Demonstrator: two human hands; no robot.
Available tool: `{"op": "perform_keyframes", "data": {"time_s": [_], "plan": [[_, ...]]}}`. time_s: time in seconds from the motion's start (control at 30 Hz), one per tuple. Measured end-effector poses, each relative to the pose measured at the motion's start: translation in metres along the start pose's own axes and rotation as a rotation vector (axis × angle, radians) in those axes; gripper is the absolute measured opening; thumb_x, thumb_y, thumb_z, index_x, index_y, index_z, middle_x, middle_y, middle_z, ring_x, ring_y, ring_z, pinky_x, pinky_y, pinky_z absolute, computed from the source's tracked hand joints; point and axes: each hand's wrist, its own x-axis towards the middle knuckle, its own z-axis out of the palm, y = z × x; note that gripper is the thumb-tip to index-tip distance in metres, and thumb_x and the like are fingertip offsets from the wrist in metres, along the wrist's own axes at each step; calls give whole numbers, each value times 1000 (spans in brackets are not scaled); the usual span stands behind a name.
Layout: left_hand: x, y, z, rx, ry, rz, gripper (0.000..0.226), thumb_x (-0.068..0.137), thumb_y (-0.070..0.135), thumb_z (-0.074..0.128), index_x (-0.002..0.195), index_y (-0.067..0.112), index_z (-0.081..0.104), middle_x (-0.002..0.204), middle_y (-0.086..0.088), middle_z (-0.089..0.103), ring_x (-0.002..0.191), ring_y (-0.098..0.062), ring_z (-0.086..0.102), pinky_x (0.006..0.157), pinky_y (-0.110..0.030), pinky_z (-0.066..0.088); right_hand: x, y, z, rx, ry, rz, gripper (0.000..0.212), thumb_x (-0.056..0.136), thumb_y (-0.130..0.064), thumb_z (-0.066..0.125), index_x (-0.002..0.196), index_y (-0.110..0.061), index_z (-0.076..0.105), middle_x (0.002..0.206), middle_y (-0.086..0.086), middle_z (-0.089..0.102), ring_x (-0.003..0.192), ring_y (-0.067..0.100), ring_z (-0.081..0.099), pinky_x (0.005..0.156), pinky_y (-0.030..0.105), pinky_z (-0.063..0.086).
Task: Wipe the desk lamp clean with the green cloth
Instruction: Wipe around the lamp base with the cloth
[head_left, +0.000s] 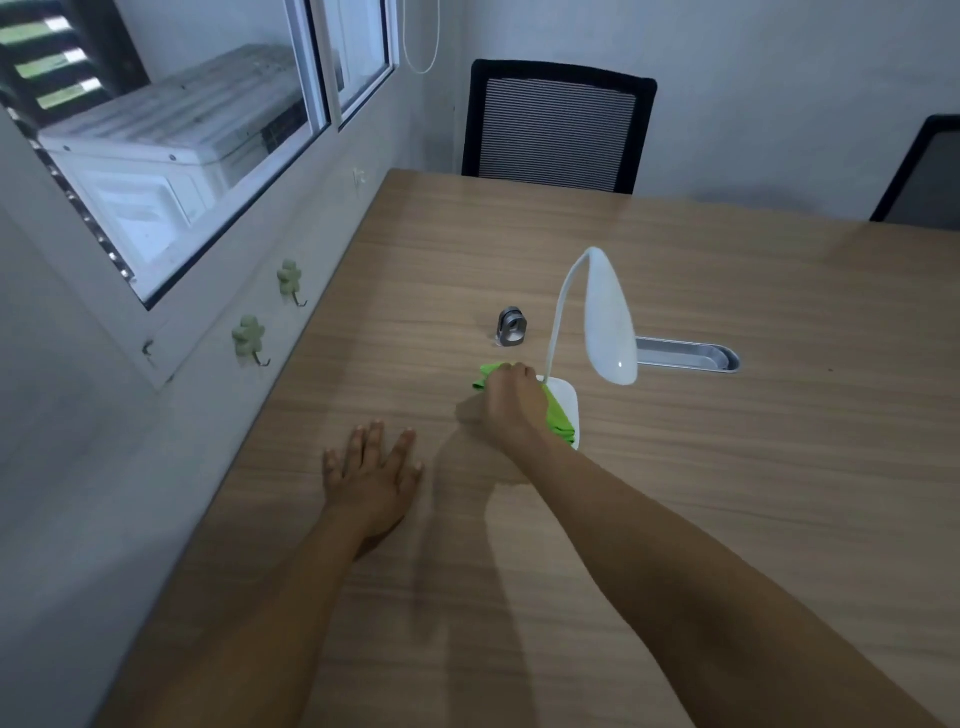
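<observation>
A white desk lamp (609, 317) stands on the wooden table, its thin neck arching up and its long head hanging down to the right. Its flat white base (568, 400) is partly covered by the green cloth (559, 420). My right hand (511, 402) is closed on the cloth and presses it onto the base beside the neck. My left hand (375, 475) lies flat on the table to the left, fingers spread, holding nothing.
A small grey metal holder (511, 327) stands just behind the cloth. A silver cable slot (688, 354) is set into the table right of the lamp. Two black mesh chairs (556, 127) stand at the far edge. The wall with window and green hooks (248, 338) runs along the left.
</observation>
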Motion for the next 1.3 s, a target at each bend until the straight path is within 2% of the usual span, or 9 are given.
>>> {"op": "perform_keyframes", "data": {"time_s": [0.17,0.4,0.53,0.67,0.73,0.83,1.0,1.13,1.3], "plan": [[-1,-1,0,-6,15,7,58,90,62,10,146,47,-1,162,1,-11,148,-23,-13,117,-56,-8,-10,-23,18,16,-55,-71,24,96,-11,48,115,-4,63,125,17,62,119,34,56,100,38,47],[4,-4,9,-24,54,5,61,86,65,6,144,50,0,162,4,-9,149,-21,-11,116,-55,-7,-17,10,10,144,-7,-123,21,91,4,45,104,2,62,111,22,66,103,36,63,75,35,48],[7,-7,13,-25,57,3,62,82,68,3,143,52,-2,162,6,-10,148,-20,-13,115,-54,-8,-23,62,10,110,-38,-277,30,84,0,53,112,-4,65,128,15,62,122,27,53,104,35,42],[7,-8,14,-20,55,1,63,82,69,2,143,52,-5,161,7,-12,148,-19,-14,115,-54,-9,-48,103,11,97,-79,-482,38,79,9,59,116,-1,66,131,16,61,134,33,44,113,42,34],[6,-7,13,-13,59,3,63,83,68,2,143,51,-4,161,6,-11,148,-20,-14,115,-54,-9,-54,121,12,192,-11,-459,35,76,10,67,109,-1,70,125,19,65,128,37,51,110,40,40],[5,-6,12,-8,55,5,61,85,66,5,144,50,-3,162,5,-11,148,-20,-13,116,-54,-8,-48,140,7,348,140,-178,28,85,-1,61,111,-8,69,130,15,61,116,20,60,94,2,35],[4,-5,10,0,47,-3,60,86,65,7,144,50,-2,161,6,-11,148,-20,-14,116,-54,-7,-27,130,15,321,134,-147,46,87,5,50,129,-10,57,146,10,47,137,25,40,114,29,30],[2,-5,8,-2,55,-2,59,88,64,10,144,50,1,162,5,-8,149,-20,-11,117,-54,-5,-26,137,25,318,104,-150,37,92,3,50,126,-6,60,141,14,52,133,27,44,111,22,28],[0,-3,6,2,56,-3,58,89,63,12,145,49,1,162,5,-7,149,-21,-10,117,-55,-4,-23,152,21,281,184,-19,51,76,11,55,125,-3,59,134,20,56,127,31,47,106,31,37]]}}
